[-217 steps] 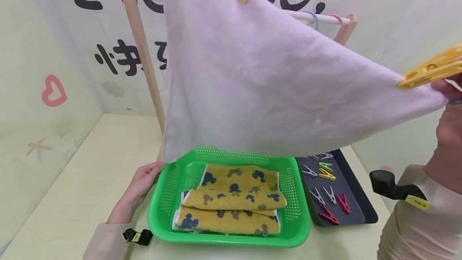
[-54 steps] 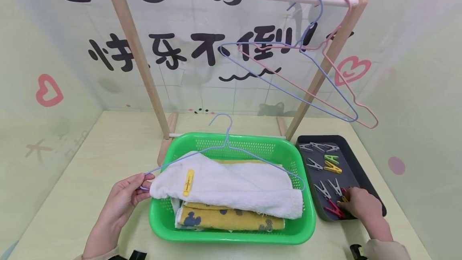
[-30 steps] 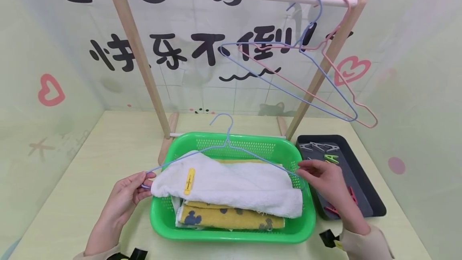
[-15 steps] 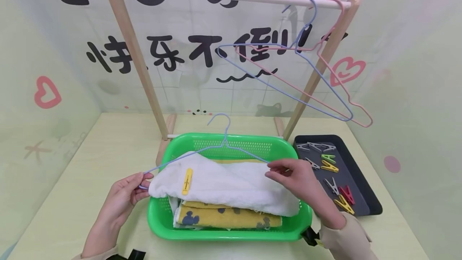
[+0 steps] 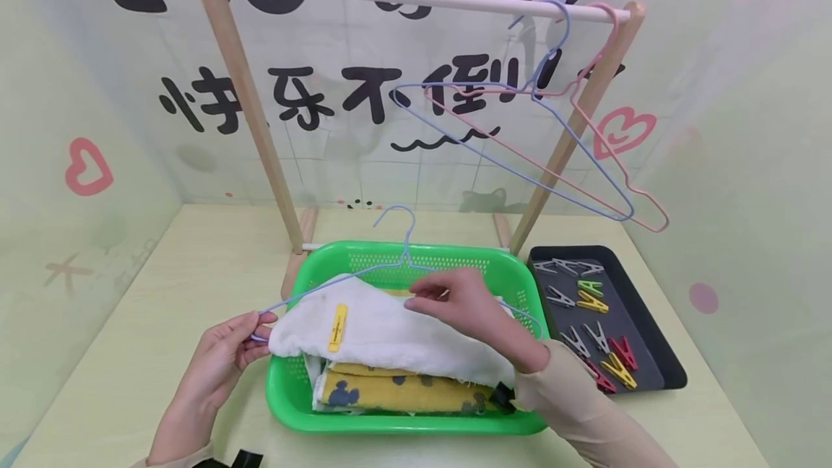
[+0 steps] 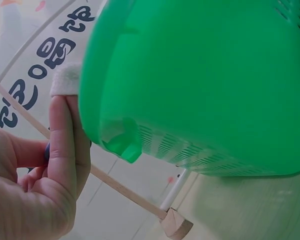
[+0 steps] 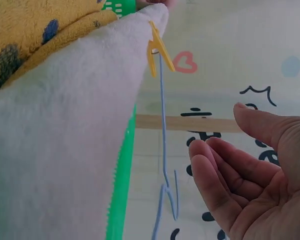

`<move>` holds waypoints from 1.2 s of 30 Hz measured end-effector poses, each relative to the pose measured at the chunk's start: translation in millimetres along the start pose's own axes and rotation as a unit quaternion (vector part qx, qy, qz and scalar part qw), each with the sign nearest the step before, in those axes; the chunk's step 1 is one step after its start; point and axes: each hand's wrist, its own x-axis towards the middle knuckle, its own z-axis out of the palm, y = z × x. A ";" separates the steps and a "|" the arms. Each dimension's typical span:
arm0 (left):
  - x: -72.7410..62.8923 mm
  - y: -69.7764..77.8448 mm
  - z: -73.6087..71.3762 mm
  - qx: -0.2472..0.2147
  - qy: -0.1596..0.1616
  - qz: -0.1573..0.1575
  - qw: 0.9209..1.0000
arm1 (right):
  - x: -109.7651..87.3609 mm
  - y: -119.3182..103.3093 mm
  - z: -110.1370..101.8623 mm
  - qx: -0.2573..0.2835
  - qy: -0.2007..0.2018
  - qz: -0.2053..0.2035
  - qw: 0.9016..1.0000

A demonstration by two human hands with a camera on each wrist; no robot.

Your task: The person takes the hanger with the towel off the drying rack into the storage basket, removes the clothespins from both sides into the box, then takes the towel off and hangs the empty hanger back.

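A blue wire hanger [image 5: 390,263] lies across a white towel [image 5: 390,334], its hook upward at the back. My left hand [image 5: 214,360] pinches the hanger's left end beside the towel's corner. One yellow clothespin [image 5: 337,327] clips the towel near that end; the right wrist view shows it gripping the hanger wire too. My right hand [image 5: 464,302] hovers over the towel's middle with fingers loosely bent and nothing in them. It covers part of the hanger's right arm. Beneath the towel are folded yellow towels [image 5: 396,390] with dark prints, in a green basket [image 5: 403,422].
A dark tray [image 5: 656,352] right of the basket holds several clothespins in grey, red, yellow and green. Behind stands a wooden rack [image 5: 243,92] with a white bar. A blue hanger [image 5: 455,139] and a pink hanger [image 5: 640,193] hang at its right end.
The white towel, earlier held up with two yellow clothespins on it, now lies in the basket with one. My right hand has left the tray and moved left over the towel; another yellow clothespin is in the tray.
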 end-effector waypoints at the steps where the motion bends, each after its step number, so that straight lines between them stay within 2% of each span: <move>1: 0.0 -0.1 0.0 0.001 -0.001 0.000 1.000 | 4.3 -0.8 3.7 0.002 -0.009 0.000 1.000; 9: -0.4 0.2 1.9 0.002 -0.005 0.000 1.000 | 30.3 -3.3 32.6 0.029 -0.068 0.016 0.997; 18: -0.4 -0.2 3.0 0.004 0.002 -0.003 1.000 | 43.2 -7.0 54.5 0.048 -0.104 0.046 0.992; 23: -0.9 0.1 2.6 -0.003 -0.003 0.003 1.000 | 49.7 -7.9 65.7 0.082 -0.119 0.068 0.987; 27: -1.3 0.5 2.5 -0.006 -0.004 0.005 1.000 | 52.3 -10.9 71.7 0.127 -0.121 0.084 0.981; 36: -1.3 0.0 0.7 -0.011 -0.009 0.005 1.000 | 49.4 -14.0 77.7 0.193 -0.093 0.120 0.969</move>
